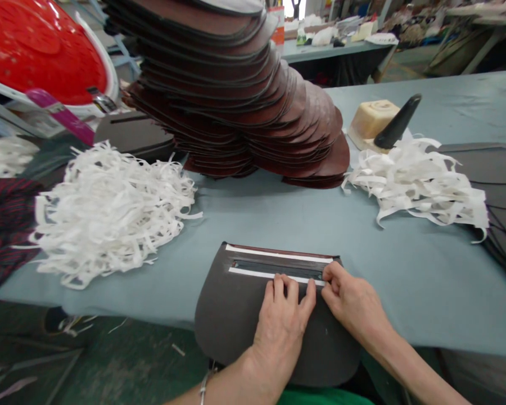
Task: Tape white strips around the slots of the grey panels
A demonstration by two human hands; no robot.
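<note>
Left hand [280,332] and right hand [352,298] on a dark leather panel [230,320] — fingertips [329,271] at a white tape strip [257,273].

I can read no text, label, brand or number anywhere from here, and the small orange carton [277,27] at twelve o'clock shows nothing I can make out.

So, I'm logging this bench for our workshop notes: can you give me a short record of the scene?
left hand: fingers pressing on dark leather panel
right hand: pinching end of lower white strip
panel: slot with white strips along both long edges
beside: piles of thin white strips
behind: leaning stack of reddish-brown leather pieces
surface: blue-grey table
</note>
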